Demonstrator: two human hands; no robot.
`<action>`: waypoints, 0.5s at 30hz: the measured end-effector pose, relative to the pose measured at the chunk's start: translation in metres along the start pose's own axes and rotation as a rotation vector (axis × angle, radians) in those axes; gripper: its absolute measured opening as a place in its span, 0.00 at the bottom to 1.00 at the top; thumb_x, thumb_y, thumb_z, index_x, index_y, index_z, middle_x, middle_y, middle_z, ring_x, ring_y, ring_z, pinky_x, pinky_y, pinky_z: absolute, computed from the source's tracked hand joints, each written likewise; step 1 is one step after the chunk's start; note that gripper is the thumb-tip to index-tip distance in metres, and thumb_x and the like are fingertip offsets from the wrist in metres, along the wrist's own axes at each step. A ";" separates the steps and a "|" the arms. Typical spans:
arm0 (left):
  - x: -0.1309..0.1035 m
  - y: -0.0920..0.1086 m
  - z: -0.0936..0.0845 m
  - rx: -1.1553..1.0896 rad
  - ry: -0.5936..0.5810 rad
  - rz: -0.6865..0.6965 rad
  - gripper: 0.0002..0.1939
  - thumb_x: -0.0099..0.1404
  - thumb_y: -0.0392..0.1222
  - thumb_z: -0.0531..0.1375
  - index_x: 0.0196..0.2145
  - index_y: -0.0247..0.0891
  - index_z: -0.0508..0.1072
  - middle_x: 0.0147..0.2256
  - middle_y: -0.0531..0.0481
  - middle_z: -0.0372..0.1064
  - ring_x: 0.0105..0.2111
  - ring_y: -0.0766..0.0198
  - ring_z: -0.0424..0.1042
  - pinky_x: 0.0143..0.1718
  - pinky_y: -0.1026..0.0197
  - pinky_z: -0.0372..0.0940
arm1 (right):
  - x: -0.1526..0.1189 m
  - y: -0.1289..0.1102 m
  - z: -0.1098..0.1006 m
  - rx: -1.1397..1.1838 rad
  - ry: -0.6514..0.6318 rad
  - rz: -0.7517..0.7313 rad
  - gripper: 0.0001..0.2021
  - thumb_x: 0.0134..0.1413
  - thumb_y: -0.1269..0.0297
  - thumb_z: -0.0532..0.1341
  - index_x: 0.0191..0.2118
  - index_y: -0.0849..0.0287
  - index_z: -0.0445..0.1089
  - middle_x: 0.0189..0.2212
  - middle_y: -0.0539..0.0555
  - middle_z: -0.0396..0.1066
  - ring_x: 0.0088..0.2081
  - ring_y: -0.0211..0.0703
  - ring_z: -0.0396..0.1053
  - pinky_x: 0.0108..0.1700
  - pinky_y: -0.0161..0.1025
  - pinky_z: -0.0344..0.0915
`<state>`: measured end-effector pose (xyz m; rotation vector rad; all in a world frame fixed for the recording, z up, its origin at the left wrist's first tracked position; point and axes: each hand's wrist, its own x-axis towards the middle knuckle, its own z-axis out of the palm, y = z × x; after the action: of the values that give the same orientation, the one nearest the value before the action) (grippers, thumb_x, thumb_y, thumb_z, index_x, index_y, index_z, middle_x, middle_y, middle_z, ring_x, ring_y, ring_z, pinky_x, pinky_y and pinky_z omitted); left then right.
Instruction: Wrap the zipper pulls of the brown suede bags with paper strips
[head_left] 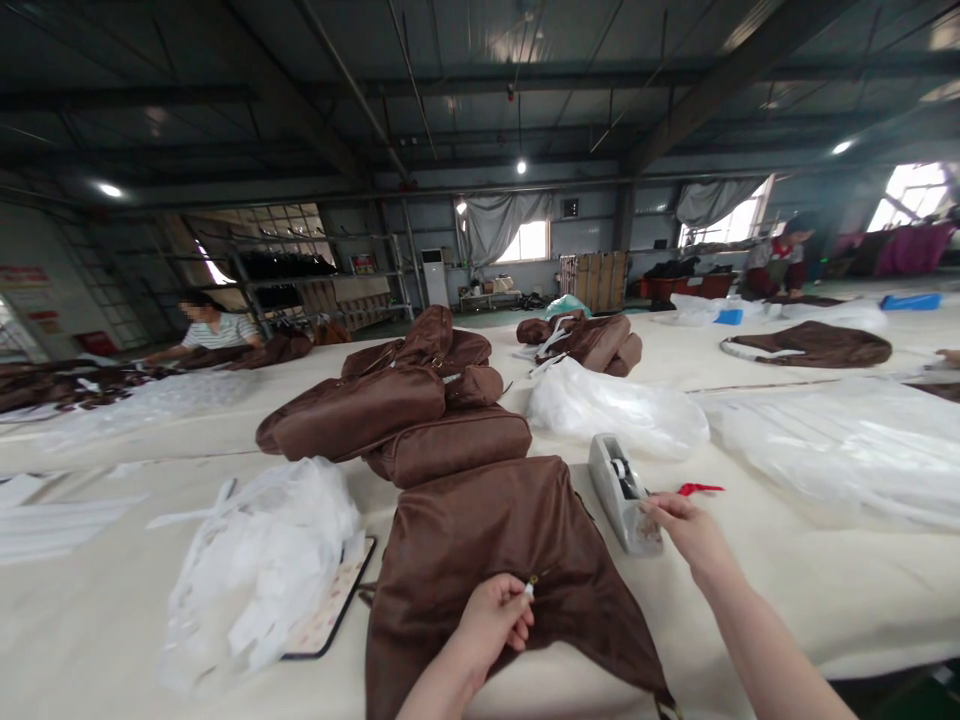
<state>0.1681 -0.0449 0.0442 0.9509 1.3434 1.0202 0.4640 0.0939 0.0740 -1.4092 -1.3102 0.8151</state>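
Observation:
A brown bag (480,520) lies flat on the pale table in front of me. My left hand (496,618) is over its lower middle, fingers closed on a zipper pull (531,584) with a small white piece on it. To the right of the bag stands a grey tape dispenser (616,490). My right hand (679,525) is at its near end, thumb and fingers pinched together at the tape edge; whatever is between them is too small to make out.
Brown bags (405,400) are piled beyond the flat one. Crumpled white plastic (277,560) covers part of a dark-edged board (337,610) at left. More plastic (615,405) and a red strip (699,489) lie at right. Two people work farther away.

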 end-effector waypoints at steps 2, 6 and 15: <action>-0.001 -0.001 0.002 0.021 0.015 0.002 0.21 0.51 0.58 0.63 0.29 0.35 0.67 0.21 0.54 0.67 0.16 0.73 0.61 0.17 0.69 0.57 | -0.010 0.001 -0.003 0.000 0.076 -0.052 0.16 0.36 0.49 0.65 0.26 0.57 0.76 0.39 0.58 0.75 0.42 0.52 0.71 0.44 0.42 0.66; -0.001 -0.001 0.007 0.067 0.072 0.039 0.19 0.54 0.57 0.61 0.28 0.35 0.68 0.22 0.55 0.67 0.16 0.74 0.60 0.16 0.70 0.56 | -0.032 0.012 -0.009 -0.013 0.098 0.009 0.17 0.38 0.47 0.65 0.29 0.56 0.75 0.32 0.55 0.76 0.36 0.51 0.72 0.41 0.43 0.67; 0.000 -0.007 0.014 0.095 0.167 0.040 0.08 0.60 0.43 0.57 0.33 0.35 0.68 0.31 0.51 0.73 0.16 0.75 0.62 0.14 0.71 0.55 | -0.040 0.032 0.003 0.334 0.016 0.237 0.22 0.31 0.47 0.70 0.29 0.60 0.72 0.23 0.54 0.74 0.26 0.44 0.71 0.30 0.39 0.69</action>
<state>0.1825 -0.0464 0.0378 0.9837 1.5271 1.0938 0.4630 0.0591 0.0366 -1.3104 -0.9515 1.1222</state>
